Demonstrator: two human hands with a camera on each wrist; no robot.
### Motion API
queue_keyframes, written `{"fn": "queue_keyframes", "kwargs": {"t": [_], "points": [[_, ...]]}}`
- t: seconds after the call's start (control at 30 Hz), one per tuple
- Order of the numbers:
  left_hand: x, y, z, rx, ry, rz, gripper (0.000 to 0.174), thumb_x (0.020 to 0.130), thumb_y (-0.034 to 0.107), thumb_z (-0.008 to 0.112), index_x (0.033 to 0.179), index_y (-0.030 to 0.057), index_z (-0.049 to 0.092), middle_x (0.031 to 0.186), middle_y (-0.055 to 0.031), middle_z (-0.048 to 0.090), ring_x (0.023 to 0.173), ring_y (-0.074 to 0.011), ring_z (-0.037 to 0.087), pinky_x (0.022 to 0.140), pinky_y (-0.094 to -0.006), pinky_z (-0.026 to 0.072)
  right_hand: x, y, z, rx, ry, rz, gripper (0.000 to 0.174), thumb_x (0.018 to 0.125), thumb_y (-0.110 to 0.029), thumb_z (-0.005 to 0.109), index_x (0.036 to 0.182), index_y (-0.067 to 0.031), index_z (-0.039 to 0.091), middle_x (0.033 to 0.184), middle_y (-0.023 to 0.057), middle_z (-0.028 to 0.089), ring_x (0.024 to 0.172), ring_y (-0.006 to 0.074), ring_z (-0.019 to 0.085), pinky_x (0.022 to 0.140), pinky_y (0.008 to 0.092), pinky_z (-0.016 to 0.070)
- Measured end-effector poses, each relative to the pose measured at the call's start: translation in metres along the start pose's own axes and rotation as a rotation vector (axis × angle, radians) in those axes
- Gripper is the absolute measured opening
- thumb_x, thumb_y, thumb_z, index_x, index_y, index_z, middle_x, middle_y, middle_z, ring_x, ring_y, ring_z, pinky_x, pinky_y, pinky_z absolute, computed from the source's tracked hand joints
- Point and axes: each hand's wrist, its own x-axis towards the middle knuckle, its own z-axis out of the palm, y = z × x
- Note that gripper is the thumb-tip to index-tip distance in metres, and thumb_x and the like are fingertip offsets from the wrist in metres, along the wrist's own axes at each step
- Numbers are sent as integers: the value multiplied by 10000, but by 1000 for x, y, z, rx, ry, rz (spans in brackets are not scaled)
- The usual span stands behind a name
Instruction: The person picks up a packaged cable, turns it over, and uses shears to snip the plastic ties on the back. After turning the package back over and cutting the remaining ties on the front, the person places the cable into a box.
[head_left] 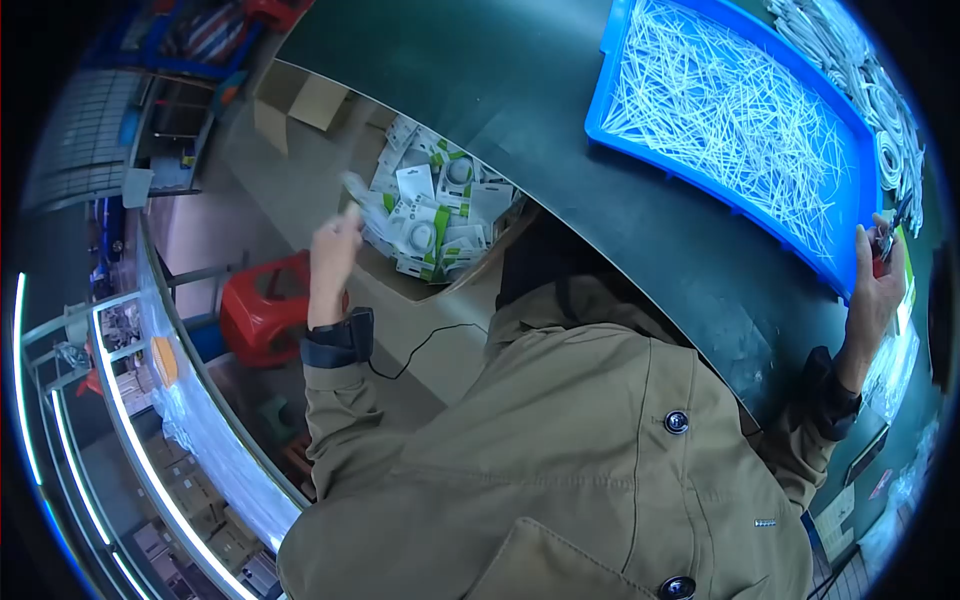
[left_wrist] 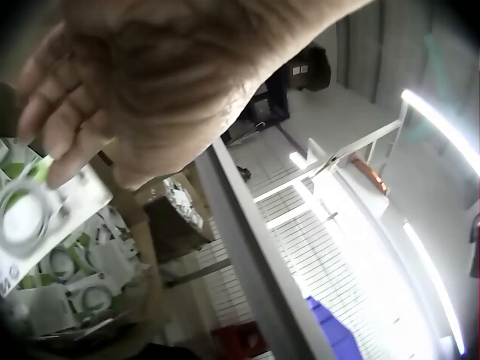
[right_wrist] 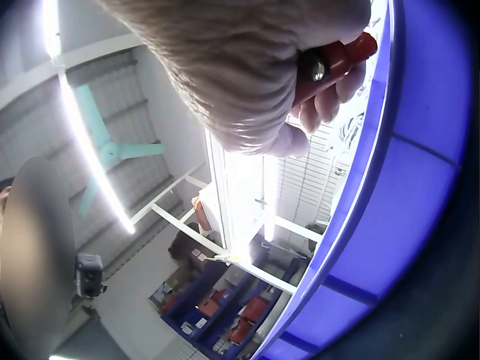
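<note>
My left hand (head_left: 335,250) is raised beside an open carton (head_left: 455,290) full of flat white-and-green retail packs (head_left: 420,235). At its fingertips is one packaged cable (left_wrist: 26,217), a coiled white cable on a card, blurred in the head view. The fingers bend over the card's edge in the left wrist view. My right hand (head_left: 873,290), at the near right corner of a blue tray (head_left: 650,165), grips a red-handled tool (right_wrist: 334,67) with a round metal stud. The tool's working end is mostly hidden. Thin white strips (head_left: 720,120) lie heaped in the tray.
The tray stands on a dark green table (head_left: 540,120). Bundles of grey-white cable (head_left: 895,140) lie beyond it. A phone (head_left: 866,455) and clear plastic bags (head_left: 893,370) are at the right. Left of the carton are a red stool (head_left: 265,310) and metal racks with tube lights.
</note>
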Motion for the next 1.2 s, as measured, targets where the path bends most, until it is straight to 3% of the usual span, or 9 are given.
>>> {"fn": "queue_keyframes", "kwargs": {"t": [0.13,0.3,0.4,0.57,0.67,0.83,0.93,1.13,1.2], "points": [[-14,-25,10,327,-280,-76,705,1017,558,563,726,-57,746,566,-132,632,587,-240,650,647,-362,519,1,3,4,-5,4,-15,344,1021,-172,736,1311,3,673,1118,49,667,1004,115,617,933,267,499],[12,-27,0,408,-176,18,691,992,588,507,746,8,793,653,-175,688,692,-362,706,742,-437,551,3,9,2,0,-19,27,357,1021,-171,738,1328,-1,672,1120,58,676,1022,124,627,946,276,504],[5,41,-6,254,88,151,522,1022,424,608,828,-37,756,605,-74,612,598,-151,589,628,-349,491,5,6,7,13,-24,43,350,1003,-152,737,1309,2,667,1054,47,663,960,116,611,895,273,499],[22,196,-9,-226,291,573,271,1040,237,673,1107,-19,730,826,-7,663,710,-71,590,687,-248,518,1,-23,5,107,45,53,327,965,-102,728,1260,15,651,919,22,621,830,96,566,777,267,480],[53,286,12,-362,129,813,261,1023,183,695,1206,-2,703,923,7,667,767,-61,601,709,-223,525,-4,-37,3,166,48,65,323,939,-68,729,1236,21,639,866,18,613,778,89,558,732,268,479],[101,446,73,-34,4,1103,330,989,199,717,1243,-11,691,954,-44,695,820,-114,648,730,-269,540,-3,-33,-3,209,42,76,337,904,-41,755,1209,20,623,860,46,641,756,104,593,725,275,494],[148,505,132,-129,-199,1023,472,925,309,751,1250,-28,699,976,-153,746,879,-221,708,790,-358,556,-3,-26,-2,206,37,81,354,887,-47,776,1196,20,616,849,69,653,744,132,623,721,284,505],[170,531,168,363,97,1079,858,756,519,856,1405,32,576,1284,-236,672,1297,-417,561,1085,-444,482,-3,-24,-5,134,41,27,412,844,-44,812,1198,27,613,870,101,639,744,172,623,718,313,513],[172,519,164,345,113,1115,810,756,471,868,1375,32,586,1246,-235,675,1231,-409,586,1065,-451,491,-4,-23,-5,127,34,26,423,836,-44,818,1199,28,613,880,106,638,748,174,618,715,315,512]]}}
